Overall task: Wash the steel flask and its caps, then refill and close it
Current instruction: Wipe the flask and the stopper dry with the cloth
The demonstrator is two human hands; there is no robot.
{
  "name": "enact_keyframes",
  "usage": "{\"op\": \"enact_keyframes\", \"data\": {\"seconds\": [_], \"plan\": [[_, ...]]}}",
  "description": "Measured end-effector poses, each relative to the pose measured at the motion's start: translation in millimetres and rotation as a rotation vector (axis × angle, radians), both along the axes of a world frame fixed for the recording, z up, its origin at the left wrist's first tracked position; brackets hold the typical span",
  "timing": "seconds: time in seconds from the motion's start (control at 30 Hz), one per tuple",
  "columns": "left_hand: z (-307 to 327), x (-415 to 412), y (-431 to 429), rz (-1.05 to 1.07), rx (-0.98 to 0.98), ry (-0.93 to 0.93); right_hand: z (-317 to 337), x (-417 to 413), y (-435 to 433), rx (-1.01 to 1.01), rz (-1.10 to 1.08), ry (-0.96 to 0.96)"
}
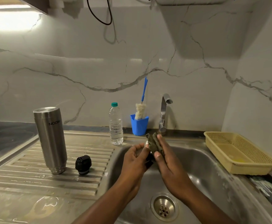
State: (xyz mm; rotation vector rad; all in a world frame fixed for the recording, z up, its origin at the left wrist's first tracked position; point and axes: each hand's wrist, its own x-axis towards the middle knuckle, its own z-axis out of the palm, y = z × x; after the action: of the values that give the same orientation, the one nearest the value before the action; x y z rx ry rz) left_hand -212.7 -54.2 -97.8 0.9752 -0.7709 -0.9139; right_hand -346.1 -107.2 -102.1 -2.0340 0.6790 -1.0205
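The steel flask (51,139) stands upside down on the ribbed drainboard at the left. Beside it on the drainboard lies a black inner cap (83,164). Over the sink basin my left hand (136,156) holds a steel cap (148,156), mostly hidden between my hands. My right hand (166,157) grips a dark green scrub pad (154,143) wrapped around that cap. The two hands are pressed close together below the tap.
A tap (164,113) rises behind the sink (213,175), with no water seen running. A clear water bottle (116,124) and a blue cup (139,125) holding a bottle brush stand at the back edge. A yellow plastic basket (238,152) sits at the right.
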Motion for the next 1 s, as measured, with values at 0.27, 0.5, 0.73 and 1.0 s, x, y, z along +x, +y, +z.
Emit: {"op": "enact_keyframes", "data": {"seconds": [0.27,0.5,0.73,1.0], "plan": [[1,2,-2,0.090,0.005,-0.039,0,1,2,0.197,0.017,0.036],[2,-3,2,-0.020,-0.013,-0.035,3,-1,-2,0.086,0.016,-0.070],[5,2,0,0.021,-0.017,0.042,2,2,3,0.174,-0.011,-0.001],[9,0,4,-0.144,-0.076,0.195,10,-1,4,0.115,-0.012,-0.191]]}}
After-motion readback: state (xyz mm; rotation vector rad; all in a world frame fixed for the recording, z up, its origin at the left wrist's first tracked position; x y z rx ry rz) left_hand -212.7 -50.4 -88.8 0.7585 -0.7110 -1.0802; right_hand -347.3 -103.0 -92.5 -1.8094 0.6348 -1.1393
